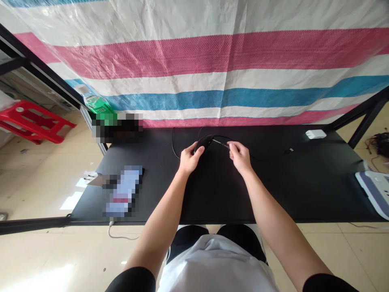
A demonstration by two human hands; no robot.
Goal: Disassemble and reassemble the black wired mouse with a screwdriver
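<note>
The left hand [189, 159] curls around a black computer mouse [203, 142] above the black table [212, 194], and the right hand [240, 157] pinches its thin black cable [221, 142] just beside the mouse. A white plug adapter [315, 134] lies well right of the mouse.

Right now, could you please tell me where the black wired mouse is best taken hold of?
Take the black wired mouse by its rounded sides, coming from the near side, as the left hand does: its oval body suits a side grip, and its cable runs toward the right hand.
</note>
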